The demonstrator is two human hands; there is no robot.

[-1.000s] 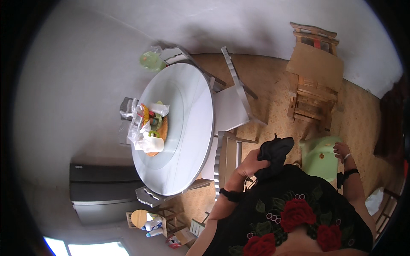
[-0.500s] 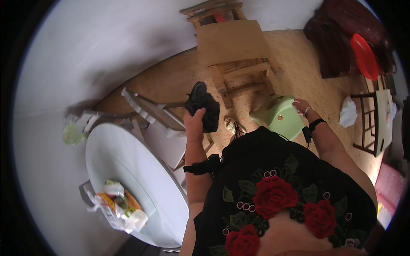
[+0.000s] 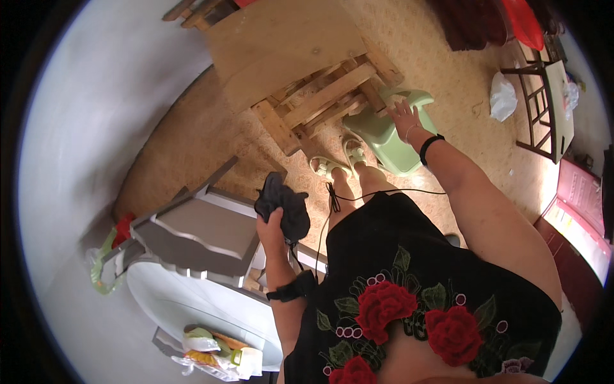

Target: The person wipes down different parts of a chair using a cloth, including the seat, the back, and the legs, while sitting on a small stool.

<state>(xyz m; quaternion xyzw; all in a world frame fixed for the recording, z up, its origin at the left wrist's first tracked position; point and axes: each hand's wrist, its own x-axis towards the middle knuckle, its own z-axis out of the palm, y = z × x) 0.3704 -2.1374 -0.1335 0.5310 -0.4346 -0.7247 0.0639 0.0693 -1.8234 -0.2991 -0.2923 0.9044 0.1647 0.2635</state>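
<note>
blkd L: gry chair [image 3: 204, 227] | fwd: wd chair [image 3: 329, 96] | free: R of stool [image 3: 391, 152]

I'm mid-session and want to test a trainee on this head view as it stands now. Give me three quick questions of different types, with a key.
1. True or false: the left hand is gripping a bunched dark cloth.

2. Fill in the colour: the plastic seat by the right hand is pale ____.

3. Where does the white plastic bag lie?
A) on the round table
B) on the floor
C) in the right hand

Key: 1. True. 2. Green. 3. B.
</note>
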